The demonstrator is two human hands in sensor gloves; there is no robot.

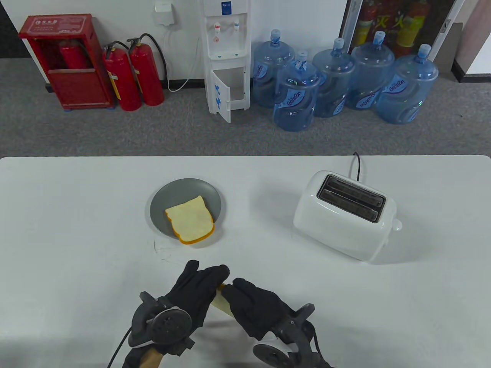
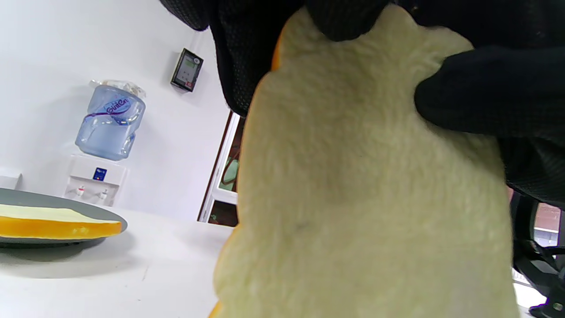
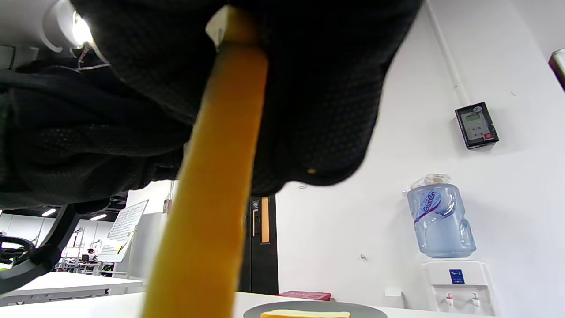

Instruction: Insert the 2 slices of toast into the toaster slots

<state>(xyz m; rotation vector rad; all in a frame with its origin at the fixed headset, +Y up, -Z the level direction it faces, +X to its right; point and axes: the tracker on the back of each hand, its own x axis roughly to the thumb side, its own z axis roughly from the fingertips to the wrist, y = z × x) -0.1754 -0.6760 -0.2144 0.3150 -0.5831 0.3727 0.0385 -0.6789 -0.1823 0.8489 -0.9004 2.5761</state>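
- Both hands meet near the front edge of the table [image 1: 76, 214], with one slice [image 1: 221, 300] held between them: the left hand [image 1: 191, 295] and the right hand [image 1: 255, 306] each have fingers on it
- In the left wrist view the slice [image 2: 362, 190] fills the frame face-on, with gloved fingers [image 2: 476, 101] curled over its upper edge; in the right wrist view its orange crust edge [image 3: 212, 185] runs down from under the right glove, gripped on both sides
- So both hands pinch the same slice; whether it is passing from one hand to the other I cannot tell
- The second slice [image 1: 190, 219] lies flat on the grey plate [image 1: 168, 195], left of centre, untouched
- The toaster [image 1: 345, 216] sits on the right, well apart from the hands, both slots [image 1: 351, 197] facing up and showing nothing inside
- My reading: this is the first slice in hand, lifted but not yet carried over, so the task is at an early stage
- The next move, I judge, calls for one hand to let go, the other to carry the slice right and hold it upright, edge down, lined up with a slot
- The slots sit at an angle to the table edge, so the wrist needs turning to match before lowering
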